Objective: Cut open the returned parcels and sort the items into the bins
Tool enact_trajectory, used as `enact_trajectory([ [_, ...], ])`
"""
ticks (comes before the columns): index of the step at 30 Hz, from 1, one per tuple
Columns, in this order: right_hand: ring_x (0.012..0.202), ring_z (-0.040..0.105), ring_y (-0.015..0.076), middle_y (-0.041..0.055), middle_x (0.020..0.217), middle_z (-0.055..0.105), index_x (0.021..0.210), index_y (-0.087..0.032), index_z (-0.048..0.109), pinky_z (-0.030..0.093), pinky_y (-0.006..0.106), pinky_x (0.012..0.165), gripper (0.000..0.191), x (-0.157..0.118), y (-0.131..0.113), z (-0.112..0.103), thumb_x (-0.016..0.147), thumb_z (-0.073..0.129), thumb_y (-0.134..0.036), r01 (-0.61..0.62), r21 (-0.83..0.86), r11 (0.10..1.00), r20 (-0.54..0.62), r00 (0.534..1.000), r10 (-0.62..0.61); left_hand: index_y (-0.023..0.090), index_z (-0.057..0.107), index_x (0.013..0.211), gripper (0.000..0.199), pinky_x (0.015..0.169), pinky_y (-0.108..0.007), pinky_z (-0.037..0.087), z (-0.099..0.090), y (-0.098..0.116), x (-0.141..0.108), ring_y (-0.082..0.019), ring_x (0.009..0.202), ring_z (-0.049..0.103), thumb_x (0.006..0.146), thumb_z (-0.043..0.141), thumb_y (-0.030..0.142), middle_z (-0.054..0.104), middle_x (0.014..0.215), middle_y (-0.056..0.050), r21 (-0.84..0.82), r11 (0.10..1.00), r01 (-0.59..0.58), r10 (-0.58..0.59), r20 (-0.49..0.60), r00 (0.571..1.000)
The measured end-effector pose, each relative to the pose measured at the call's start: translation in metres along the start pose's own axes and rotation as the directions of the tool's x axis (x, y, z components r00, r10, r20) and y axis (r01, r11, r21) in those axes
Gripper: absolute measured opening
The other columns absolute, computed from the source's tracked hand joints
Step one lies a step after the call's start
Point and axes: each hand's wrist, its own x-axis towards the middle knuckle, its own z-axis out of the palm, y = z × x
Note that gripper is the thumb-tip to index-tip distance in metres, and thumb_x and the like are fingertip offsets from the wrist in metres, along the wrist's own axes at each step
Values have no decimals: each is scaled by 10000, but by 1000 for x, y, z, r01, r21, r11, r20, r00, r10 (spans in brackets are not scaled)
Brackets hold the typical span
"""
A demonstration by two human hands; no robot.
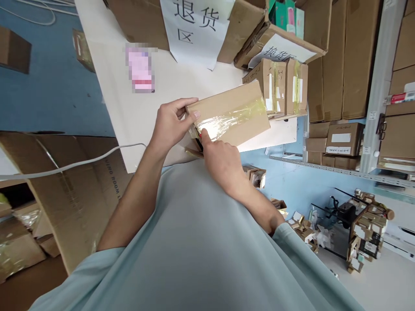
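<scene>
A taped cardboard box [238, 103] lies at a slant across the near part of the white table. My left hand [171, 123] grips its left end, thumb on the top face and fingers behind the edge. Clear yellowish tape runs along the top and shines in the light. Against the near left end of the box, my right hand [222, 162] is closed with the index finger pointing forward. A small red and black tool [199, 144] shows under that hand, mostly hidden, so its kind is unclear. Beside it, a cardboard flap sticks out below the box.
On the white table [113, 86] lies a pink, blurred-out item [141, 69]. Smaller taped boxes [275, 86] stand at the right, before large open cartons [246, 26] with paper signs. A white cable [74, 165] crosses at left. Shelving [372, 95] holds more boxes.
</scene>
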Motion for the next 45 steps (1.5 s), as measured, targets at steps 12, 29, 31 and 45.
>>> enact_trajectory([
  [12,1110,790,230,111,1328,825,1864,-354,314,538,261,909,616,0,80,28,1251,381,-359,228,-8,974,-175,958,-226,222,876,1291,619,1206,-555,623,-4,2,-3,-347,1274,781,867,934,670,849,1278,-125,5,999,38,-38,34,999],
  [29,781,792,251,89,887,841,1073,-226,708,485,283,753,395,59,231,85,1201,454,-501,10,756,654,-380,821,426,178,834,1319,469,1224,-474,609,48,9,-3,-290,1332,792,1076,714,560,851,1367,-123,233,965,117,13,-491,871],
  [31,793,791,257,88,888,841,1065,-228,700,463,284,732,376,57,233,84,1195,470,-496,34,758,652,-363,852,377,146,853,1246,434,1190,-467,622,50,13,14,-272,1260,810,1061,726,517,872,1294,-111,295,950,106,63,-512,857],
  [45,1133,810,292,135,1335,840,1723,-176,534,580,335,927,555,46,262,55,1204,397,-316,142,714,685,-294,950,109,227,875,1147,340,1109,-489,631,47,36,39,-294,1181,804,901,882,462,883,1219,-21,524,831,189,40,-394,918],
])
